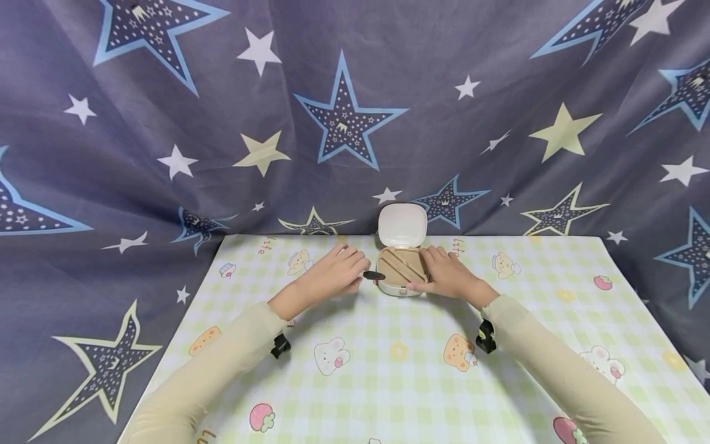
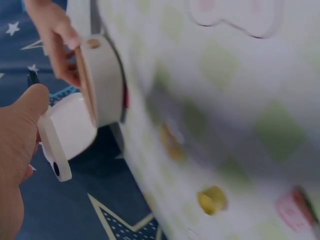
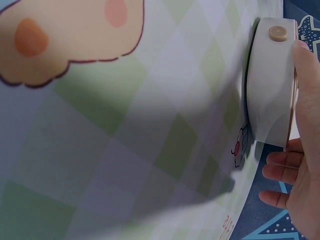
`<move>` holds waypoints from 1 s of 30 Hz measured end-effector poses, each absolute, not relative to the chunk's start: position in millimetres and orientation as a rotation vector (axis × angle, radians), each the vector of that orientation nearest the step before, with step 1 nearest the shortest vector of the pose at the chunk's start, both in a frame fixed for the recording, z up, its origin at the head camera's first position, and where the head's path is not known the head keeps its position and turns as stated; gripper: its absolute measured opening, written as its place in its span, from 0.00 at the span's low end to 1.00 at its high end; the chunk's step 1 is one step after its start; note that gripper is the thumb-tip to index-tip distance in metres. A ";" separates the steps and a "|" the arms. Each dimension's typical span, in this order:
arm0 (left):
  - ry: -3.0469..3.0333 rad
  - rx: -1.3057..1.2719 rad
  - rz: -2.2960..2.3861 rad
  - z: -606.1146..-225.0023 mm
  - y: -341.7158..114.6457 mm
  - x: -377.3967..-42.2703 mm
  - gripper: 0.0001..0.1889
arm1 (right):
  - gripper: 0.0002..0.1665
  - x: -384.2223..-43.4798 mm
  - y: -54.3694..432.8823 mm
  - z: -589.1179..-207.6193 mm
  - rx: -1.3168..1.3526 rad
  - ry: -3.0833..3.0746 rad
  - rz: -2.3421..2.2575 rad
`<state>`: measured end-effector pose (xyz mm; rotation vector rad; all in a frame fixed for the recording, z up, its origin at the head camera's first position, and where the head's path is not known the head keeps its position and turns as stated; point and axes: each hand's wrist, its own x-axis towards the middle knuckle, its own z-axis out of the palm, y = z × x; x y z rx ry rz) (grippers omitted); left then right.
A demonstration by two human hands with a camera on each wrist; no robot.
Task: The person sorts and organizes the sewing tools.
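A small white box with rounded corners stands near the far edge of the table, its white lid raised at the back. Inside it lies a tan insert with diagonal ridges. My right hand grips the box's right side, the thumb at the front rim and fingers toward the back. Left of the box, my left hand pinches a slim tool with a white handle and a black end. That black end reaches to the box's left rim; its exact kind is unclear.
A table with a green-and-white checked cover, printed with cartoon animals and strawberries, spreads toward me. Right behind the box hangs a dark blue star-patterned curtain. A round tan button sits on the box's front.
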<state>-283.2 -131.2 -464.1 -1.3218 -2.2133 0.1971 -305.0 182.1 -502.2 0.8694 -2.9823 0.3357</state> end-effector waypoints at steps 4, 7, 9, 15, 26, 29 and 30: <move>-2.252 -1.314 0.155 -458.8 -117.5 -288.5 0.11 | 0.61 -304.5 182.8 -502.0 0.868 -2.989 0.337; -2.288 -1.317 0.152 -457.9 -107.1 -292.7 0.11 | 0.61 -305.1 183.0 -502.9 0.869 -2.990 0.328; -2.294 -1.317 0.155 -458.5 -100.3 -295.9 0.11 | 0.61 -305.1 182.9 -503.2 0.869 -2.992 0.327; -2.278 -1.305 0.172 -460.8 -83.5 -305.7 0.10 | 0.60 -305.4 182.2 -503.9 0.875 -2.994 0.319; -2.308 -1.339 0.230 -462.4 -65.4 -320.3 0.10 | 0.60 -305.8 183.0 -503.0 0.879 -2.996 0.314; -2.304 -1.363 0.242 -465.3 -61.6 -323.0 0.09 | 0.56 -307.1 183.5 -503.9 0.890 -2.982 0.319; -2.300 -1.367 0.246 -466.8 -60.2 -324.0 0.08 | 0.55 -307.7 183.7 -504.2 0.892 -2.979 0.315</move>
